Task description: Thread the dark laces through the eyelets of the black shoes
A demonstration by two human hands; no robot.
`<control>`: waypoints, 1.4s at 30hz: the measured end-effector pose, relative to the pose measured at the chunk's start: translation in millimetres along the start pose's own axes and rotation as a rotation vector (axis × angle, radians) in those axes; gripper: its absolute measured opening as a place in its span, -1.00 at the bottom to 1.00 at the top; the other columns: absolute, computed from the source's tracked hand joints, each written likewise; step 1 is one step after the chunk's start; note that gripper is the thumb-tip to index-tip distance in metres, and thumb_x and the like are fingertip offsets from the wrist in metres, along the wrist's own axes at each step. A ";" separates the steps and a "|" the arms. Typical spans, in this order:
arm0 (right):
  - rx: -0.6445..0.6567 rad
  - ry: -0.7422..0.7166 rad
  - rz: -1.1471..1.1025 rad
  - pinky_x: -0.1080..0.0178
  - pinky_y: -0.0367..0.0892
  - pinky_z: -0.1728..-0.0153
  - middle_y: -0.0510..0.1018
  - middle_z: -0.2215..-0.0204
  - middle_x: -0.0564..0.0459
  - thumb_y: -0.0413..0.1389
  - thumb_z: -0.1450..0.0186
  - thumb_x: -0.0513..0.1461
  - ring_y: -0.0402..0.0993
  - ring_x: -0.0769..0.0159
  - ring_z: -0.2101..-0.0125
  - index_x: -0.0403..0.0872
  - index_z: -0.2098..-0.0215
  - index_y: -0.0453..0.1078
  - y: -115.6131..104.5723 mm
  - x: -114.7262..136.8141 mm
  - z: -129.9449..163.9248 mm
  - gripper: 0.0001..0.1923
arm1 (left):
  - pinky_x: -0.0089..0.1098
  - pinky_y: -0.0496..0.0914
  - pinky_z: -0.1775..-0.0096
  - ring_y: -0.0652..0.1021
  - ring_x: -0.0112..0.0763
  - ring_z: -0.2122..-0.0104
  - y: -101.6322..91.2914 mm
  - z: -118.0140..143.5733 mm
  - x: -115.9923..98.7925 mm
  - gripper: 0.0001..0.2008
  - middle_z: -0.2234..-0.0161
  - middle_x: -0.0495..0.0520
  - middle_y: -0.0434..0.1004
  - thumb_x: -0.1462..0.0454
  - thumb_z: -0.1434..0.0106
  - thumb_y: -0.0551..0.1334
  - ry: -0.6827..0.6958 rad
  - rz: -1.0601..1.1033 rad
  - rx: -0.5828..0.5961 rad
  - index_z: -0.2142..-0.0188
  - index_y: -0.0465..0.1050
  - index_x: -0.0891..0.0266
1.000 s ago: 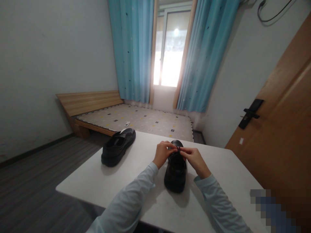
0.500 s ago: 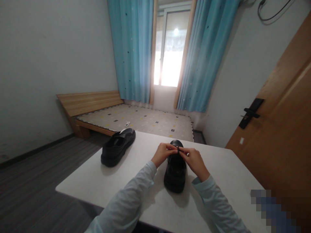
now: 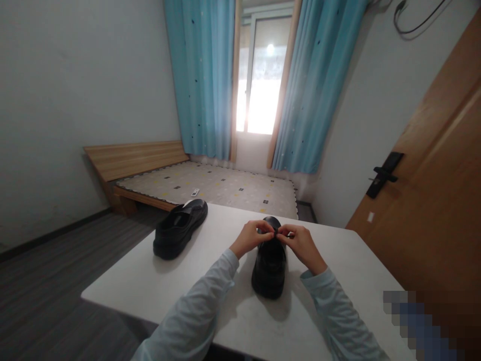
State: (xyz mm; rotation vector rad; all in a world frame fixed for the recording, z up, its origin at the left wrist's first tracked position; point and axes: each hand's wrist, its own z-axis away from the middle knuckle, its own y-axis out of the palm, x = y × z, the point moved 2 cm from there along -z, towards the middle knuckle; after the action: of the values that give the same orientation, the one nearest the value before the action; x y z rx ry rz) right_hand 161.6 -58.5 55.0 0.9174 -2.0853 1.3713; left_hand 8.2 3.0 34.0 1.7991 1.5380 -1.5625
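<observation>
A black shoe [image 3: 268,276] stands on the white table [image 3: 326,296], its heel toward me and its toe toward the window. Over its upper, my left hand [image 3: 251,237] pinches a thin black shoelace between thumb and fingers. My right hand [image 3: 299,242] also pinches the lace close by, and a dark end shows between its fingers. The fingertips of both hands nearly meet above the shoe's opening, partly covering the lace. Further left on the table rests a second black shoe [image 3: 179,230], untouched, its toe pointing away to the right.
Beyond the table is a low bed [image 3: 210,183] with a patterned mattress and a small white remote [image 3: 195,192] on it. Blue curtains [image 3: 205,75] frame the window. At the right is a wooden door [image 3: 424,175] with a black handle. A pixelated patch covers the lower right corner.
My right hand has shifted slightly right and turned a little, with a dark lace end now showing at its fingers. The left hand stays nearly in place. Both shoes remain on the table.
</observation>
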 end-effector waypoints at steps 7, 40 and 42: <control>0.098 0.121 -0.272 0.36 0.18 0.59 0.42 0.63 0.12 0.17 -0.02 -0.15 0.28 0.44 0.63 -0.14 0.53 0.39 1.0 -4.2 -1.1 -0.81 | -0.47 0.30 0.32 0.47 -0.44 0.39 2.6 -0.2 0.1 -0.86 0.44 0.03 0.52 0.30 -0.04 0.23 0.002 0.050 0.034 0.39 0.49 0.34; 0.370 0.420 -0.535 0.42 -0.12 0.73 0.22 0.77 0.25 0.09 0.01 -0.22 0.06 0.57 0.76 -0.12 0.57 0.27 0.9 -45.5 0.3 -0.89 | -0.53 0.19 0.50 0.38 -0.56 0.59 -16.3 1.5 13.0 -0.92 0.63 -0.03 0.41 0.36 0.09 0.19 -0.293 0.267 0.117 0.52 0.40 0.35; 0.381 0.411 -0.536 0.42 -0.13 0.73 0.22 0.76 0.25 0.09 0.01 -0.22 0.06 0.57 0.75 -0.12 0.56 0.28 1.3 -47.4 0.5 -0.89 | -0.54 0.18 0.50 0.37 -0.58 0.58 -17.0 3.5 11.7 -0.91 0.62 -0.03 0.42 0.36 0.09 0.19 -0.327 0.279 0.121 0.50 0.40 0.35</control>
State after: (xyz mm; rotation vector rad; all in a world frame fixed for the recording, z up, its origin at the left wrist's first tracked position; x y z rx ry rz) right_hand 191.9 -45.8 20.8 1.1241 -1.1825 1.5129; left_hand -9.8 12.6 29.6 1.6318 1.0189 -1.7327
